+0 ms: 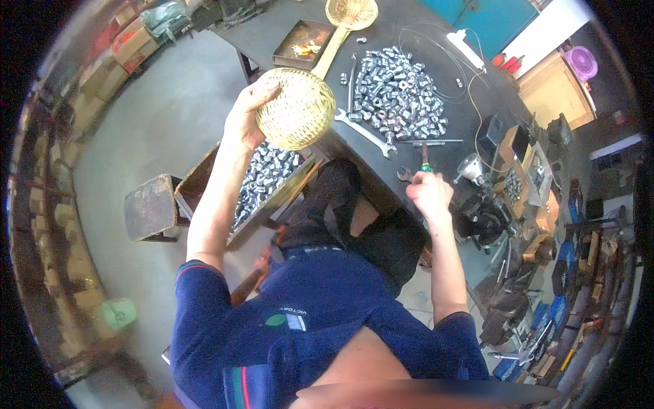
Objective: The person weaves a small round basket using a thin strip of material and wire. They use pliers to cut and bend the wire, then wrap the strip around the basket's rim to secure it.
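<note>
A round woven bamboo basket [296, 109] is gripped at its left side by my left hand [248, 109], thumb over the weave, above the table's near edge. My right hand [431, 195] is closed at the table edge around a tool with a green handle [426, 165]; its far end lies by a thin metal rod [443, 142]. Beyond it a pile of shiny hex metal fittings [398, 88] covers the tabletop. An open-end wrench [368, 133] lies before the pile, and a slimmer one [351, 85] stands along its left side.
A second woven scoop [351, 12] and a dark tray [300, 51] lie at the table's back. Below, a wooden box [272, 211] holds more fittings, beside a stool [153, 208]. A thin cable [477, 112] trails at the right, near machine parts [487, 221] and small boxes.
</note>
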Tool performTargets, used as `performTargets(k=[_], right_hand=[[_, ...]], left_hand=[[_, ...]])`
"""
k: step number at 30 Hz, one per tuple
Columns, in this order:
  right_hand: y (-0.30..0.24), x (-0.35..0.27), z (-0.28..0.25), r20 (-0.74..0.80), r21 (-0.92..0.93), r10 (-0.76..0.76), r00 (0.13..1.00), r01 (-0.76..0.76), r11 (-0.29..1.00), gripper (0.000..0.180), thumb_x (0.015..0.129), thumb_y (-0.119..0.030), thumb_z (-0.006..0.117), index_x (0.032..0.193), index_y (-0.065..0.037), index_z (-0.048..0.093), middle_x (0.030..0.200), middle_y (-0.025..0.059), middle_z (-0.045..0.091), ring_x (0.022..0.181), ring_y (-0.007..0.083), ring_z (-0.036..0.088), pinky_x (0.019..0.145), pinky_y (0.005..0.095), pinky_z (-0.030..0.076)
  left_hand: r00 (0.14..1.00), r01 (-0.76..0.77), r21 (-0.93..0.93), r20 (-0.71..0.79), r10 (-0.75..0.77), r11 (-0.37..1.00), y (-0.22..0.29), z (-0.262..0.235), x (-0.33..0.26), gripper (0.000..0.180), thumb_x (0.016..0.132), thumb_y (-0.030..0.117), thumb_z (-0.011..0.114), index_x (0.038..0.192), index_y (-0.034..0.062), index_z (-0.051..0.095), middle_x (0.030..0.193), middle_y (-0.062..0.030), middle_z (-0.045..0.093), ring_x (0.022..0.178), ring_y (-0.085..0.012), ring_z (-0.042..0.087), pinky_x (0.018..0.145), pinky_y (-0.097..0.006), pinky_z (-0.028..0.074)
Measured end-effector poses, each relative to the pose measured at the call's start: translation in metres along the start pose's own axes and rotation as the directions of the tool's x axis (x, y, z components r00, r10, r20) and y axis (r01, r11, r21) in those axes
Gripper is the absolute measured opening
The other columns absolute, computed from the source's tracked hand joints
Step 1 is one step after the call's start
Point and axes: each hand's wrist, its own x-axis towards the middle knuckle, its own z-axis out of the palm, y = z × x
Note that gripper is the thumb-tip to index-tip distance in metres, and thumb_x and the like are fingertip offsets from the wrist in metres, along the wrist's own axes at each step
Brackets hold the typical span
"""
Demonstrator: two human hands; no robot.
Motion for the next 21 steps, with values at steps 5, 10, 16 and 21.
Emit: performTargets(k=[5, 10, 16, 21], right_hand=[[-0.002, -0.010, 0.006, -0.174, -0.140, -0.066, 0.983, 0.041, 0.989, 0.025, 0.060, -0.027, 0.065, 0.083, -0.017, 0.070, 0.108, 0.0213, 0.058, 0.098, 0.0356, 0.057, 0.084, 0.0401, 0.046], [-0.051, -0.018, -0.048, -0.443, 0.423, -0.539, 0.716, 0.697, 0.579, 0.045, 0.068, -0.045, 0.064, 0.091, -0.007, 0.069, 0.131, 0.0191, 0.047, 0.111, 0.0332, 0.053, 0.088, 0.0399, 0.046], [-0.119, -0.008, -0.076, -0.552, 0.402, -0.768, 0.326, 0.910, 0.098, 0.037, 0.071, -0.035, 0.061, 0.090, -0.003, 0.069, 0.113, 0.0193, 0.060, 0.101, 0.0336, 0.058, 0.085, 0.0405, 0.046], [-0.132, -0.002, -0.063, -0.534, 0.736, -0.710, 0.460, 0.665, -0.123, 0.032, 0.054, -0.004, 0.055, 0.082, 0.000, 0.069, 0.088, 0.0147, 0.067, 0.083, 0.0261, 0.064, 0.077, 0.0330, 0.049]], left_hand=[[0.995, 0.103, 0.002, 0.001, -0.103, 0.995, 0.005, 0.010, 0.008, 0.030, 0.080, 0.008, 0.064, 0.106, -0.0050, 0.057, 0.099, -0.0132, 0.064, 0.088, -0.0192, 0.064, 0.081, -0.031, 0.053], [0.967, 0.220, 0.238, 0.075, -0.244, 0.946, -0.002, 0.019, 0.011, 0.029, 0.078, 0.008, 0.066, 0.103, -0.0060, 0.058, 0.093, -0.0119, 0.066, 0.079, -0.0163, 0.065, 0.074, -0.028, 0.054], [0.937, 0.247, 0.370, 0.144, -0.318, 0.896, -0.009, 0.028, 0.002, 0.032, 0.076, 0.008, 0.070, 0.102, -0.0065, 0.059, 0.090, -0.0116, 0.066, 0.076, -0.0141, 0.065, 0.072, -0.025, 0.054], [0.919, 0.244, 0.455, 0.174, -0.354, 0.857, 0.002, 0.018, -0.010, 0.032, 0.077, 0.010, 0.070, 0.102, -0.0065, 0.059, 0.090, -0.0117, 0.067, 0.076, -0.0149, 0.066, 0.071, -0.024, 0.054]])
